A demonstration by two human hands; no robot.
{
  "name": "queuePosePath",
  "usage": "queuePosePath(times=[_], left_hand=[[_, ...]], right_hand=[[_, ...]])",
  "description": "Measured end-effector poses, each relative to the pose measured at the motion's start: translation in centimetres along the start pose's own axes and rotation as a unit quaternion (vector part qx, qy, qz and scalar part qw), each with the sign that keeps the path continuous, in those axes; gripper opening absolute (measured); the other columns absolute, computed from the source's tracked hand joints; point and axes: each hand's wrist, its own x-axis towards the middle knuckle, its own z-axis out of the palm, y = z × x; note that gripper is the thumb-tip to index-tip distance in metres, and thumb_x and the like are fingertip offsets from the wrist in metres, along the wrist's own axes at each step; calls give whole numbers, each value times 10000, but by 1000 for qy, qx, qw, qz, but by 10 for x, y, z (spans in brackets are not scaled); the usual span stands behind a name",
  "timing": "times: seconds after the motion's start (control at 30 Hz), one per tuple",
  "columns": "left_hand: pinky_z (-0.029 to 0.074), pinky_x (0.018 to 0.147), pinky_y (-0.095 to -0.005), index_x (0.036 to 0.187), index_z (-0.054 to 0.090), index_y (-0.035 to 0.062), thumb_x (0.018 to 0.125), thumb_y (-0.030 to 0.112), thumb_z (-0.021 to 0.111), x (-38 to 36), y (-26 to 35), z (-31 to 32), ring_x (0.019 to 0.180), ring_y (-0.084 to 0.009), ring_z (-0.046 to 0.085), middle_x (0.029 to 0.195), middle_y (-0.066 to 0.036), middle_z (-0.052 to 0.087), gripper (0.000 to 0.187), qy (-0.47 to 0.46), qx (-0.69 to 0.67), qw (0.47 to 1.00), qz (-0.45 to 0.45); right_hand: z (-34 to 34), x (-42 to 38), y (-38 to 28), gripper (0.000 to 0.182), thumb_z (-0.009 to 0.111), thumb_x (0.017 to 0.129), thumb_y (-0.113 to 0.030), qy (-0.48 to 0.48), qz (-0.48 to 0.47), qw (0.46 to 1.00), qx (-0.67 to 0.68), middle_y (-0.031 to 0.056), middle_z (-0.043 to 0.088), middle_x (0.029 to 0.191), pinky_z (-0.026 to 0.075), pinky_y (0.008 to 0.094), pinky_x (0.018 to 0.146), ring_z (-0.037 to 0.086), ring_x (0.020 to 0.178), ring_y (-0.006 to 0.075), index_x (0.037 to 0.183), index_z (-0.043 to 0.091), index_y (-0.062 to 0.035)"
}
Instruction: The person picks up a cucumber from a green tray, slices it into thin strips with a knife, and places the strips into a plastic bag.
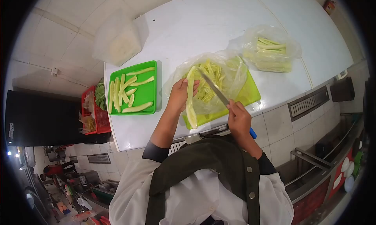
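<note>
My left hand [179,95] is closed around a long, pale green cucumber half [190,105], which hangs upright with its seedy inner face showing. In my right hand [239,120] is a knife [216,90] with a blue handle; its blade points up and left, the tip close to the upper end of the cucumber half. Both hands are over a clear plastic bag [235,74] that lies open, with many thin yellow-green scraps [209,74] inside. Beneath the bag is a yellow-green cutting board [251,92].
A green tray [148,96] with several cucumber pieces stands to the left. Behind it is a translucent plastic container [117,39]. Another clear bag [270,54] holding pale green strips lies at the right on the white table [196,25]. A red crate [102,121] sits beyond the left edge.
</note>
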Motion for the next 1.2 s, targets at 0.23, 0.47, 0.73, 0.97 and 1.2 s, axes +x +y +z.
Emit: queuePosePath(times=[0.23, 0.47, 0.73, 0.97, 1.2], left_hand=[[478, 886, -353, 1224, 377, -90, 977, 194, 274, -3, 10, -10, 1059, -283, 553, 1164, -232, 523, 389, -32, -14, 999, -30], [443, 932, -445, 1289, 304, -95, 972, 197, 234, -14, 20, -7, 1192, -357, 441, 1251, -278, 436, 437, -126, -135, 983, 8], [441, 937, -447, 1288, 307, -89, 973, 183, 242, -22, 22, -3, 1181, -344, 456, 1243, -264, 451, 422, -128, -130, 983, 0], [416, 966, -429, 1295, 315, -78, 979, 207, 272, -23, 16, 2, 1208, -308, 433, 1270, -234, 441, 427, -138, -136, 979, 59], [388, 991, -417, 1334, 318, -10, 973, 244, 333, -24, 5, 12, 1233, -288, 408, 1310, -188, 421, 442, -122, -128, 980, 91]], right_hand=[[22, 0, 4, 180, 552, 821, 1, 35, -27, 998, 35, 116, 509, 691, 396, 302, 507, 497, 553, 263, 988, 618, 14], [4, 10, -1, 194, 569, 829, -21, 21, 52, 985, 164, 118, 483, 673, 381, 275, 507, 462, 537, 205, 1012, 616, 22], [-7, 10, -14, 205, 573, 829, -9, 28, 25, 991, 125, 73, 452, 642, 347, 244, 518, 413, 558, 126, 1021, 599, 58], [-5, 5, -11, 240, 583, 835, -27, -42, 146, 948, 279, 18, 449, 646, 337, 210, 532, 403, 600, 61, 1055, 588, 71], [2, 6, -15, 270, 578, 849, -39, -61, 201, 917, 339, 11, 519, 714, 360, 193, 565, 431, 642, 44, 1084, 568, 94]])
